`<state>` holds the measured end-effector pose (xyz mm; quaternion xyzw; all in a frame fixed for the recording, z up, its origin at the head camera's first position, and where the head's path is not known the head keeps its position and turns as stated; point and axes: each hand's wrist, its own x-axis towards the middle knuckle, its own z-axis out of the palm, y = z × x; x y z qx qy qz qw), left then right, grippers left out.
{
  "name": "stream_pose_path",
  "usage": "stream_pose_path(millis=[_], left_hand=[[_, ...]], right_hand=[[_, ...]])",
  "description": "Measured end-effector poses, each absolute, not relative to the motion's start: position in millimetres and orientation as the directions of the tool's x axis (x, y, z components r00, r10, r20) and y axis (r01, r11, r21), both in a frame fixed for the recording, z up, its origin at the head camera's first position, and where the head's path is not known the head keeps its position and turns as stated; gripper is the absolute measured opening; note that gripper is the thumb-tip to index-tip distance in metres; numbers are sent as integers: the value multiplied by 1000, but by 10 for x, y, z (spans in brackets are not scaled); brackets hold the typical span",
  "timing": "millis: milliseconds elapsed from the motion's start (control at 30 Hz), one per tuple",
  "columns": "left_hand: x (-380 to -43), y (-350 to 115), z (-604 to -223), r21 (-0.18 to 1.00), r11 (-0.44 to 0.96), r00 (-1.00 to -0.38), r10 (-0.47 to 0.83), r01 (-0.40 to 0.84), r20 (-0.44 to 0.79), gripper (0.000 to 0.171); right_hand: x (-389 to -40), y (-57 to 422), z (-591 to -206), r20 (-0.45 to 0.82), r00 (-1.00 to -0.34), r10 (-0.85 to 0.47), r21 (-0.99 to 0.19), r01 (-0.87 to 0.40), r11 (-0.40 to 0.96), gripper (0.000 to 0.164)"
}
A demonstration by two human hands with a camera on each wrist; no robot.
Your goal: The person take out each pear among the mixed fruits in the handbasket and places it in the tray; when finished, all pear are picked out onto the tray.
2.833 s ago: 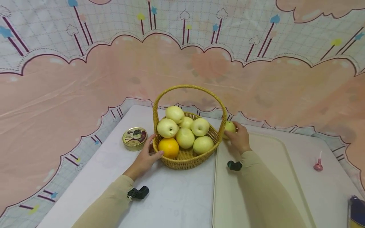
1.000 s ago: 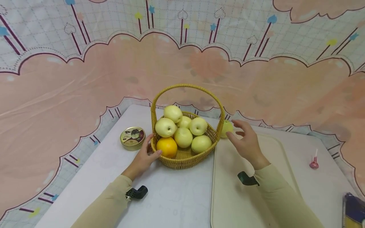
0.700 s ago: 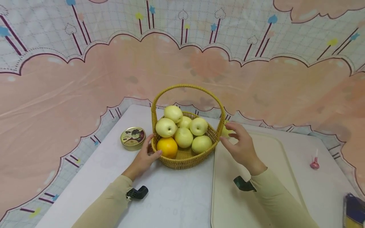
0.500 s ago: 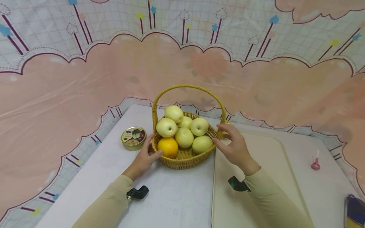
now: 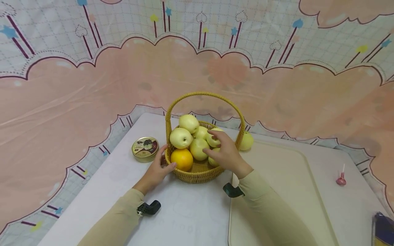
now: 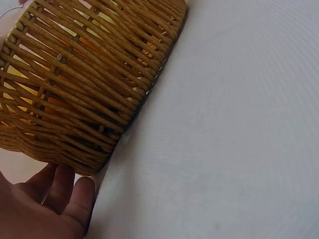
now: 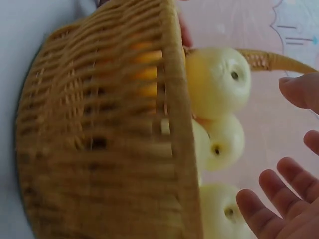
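A woven basket (image 5: 197, 177) with a tall arched handle stands on the white table. Inside lie an orange (image 5: 182, 160) and several pale yellow-green, apple-like fruits (image 5: 180, 138). My left hand (image 5: 155, 173) grips the basket's left side, thumb at the rim and fingers outside; in the left wrist view its fingers (image 6: 82, 196) touch the wall low down. Over the basket's right part hovers my right hand (image 5: 227, 152), fingers spread and nothing in its grasp. It partly hides two fruits in the head view. One more such fruit (image 5: 246, 141) sits outside, right of the basket.
A round tin (image 5: 145, 149) stands left of the basket. To the right lies a shallow cream tray (image 5: 286, 191), a pink lollipop (image 5: 341, 179) beyond it. A dark blue and yellow packet (image 5: 383, 227) is at the right edge. A patterned cloth (image 5: 132, 78) hangs behind.
My right hand has let go of the fruit right of the basket, then moved left over the basket's fruits. That fruit stays beside the basket. My left hand has kept its hold.
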<state>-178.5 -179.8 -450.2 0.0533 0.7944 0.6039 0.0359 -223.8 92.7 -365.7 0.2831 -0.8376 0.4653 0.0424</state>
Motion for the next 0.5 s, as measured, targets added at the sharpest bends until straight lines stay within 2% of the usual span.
stream_pose_path(millis=[233, 500], left_hand=[[-1795, -1807, -4512, 969, 247, -992, 129, 26, -6, 82], [-1799, -1814, -4528, 958, 287, -992, 127, 29, -8, 81]], right_hand=[[-2343, 652, -3687, 315, -822, -474, -772, -513, 376, 64], [-2402, 412, -3710, 304, -813, -497, -749, -526, 402, 63]])
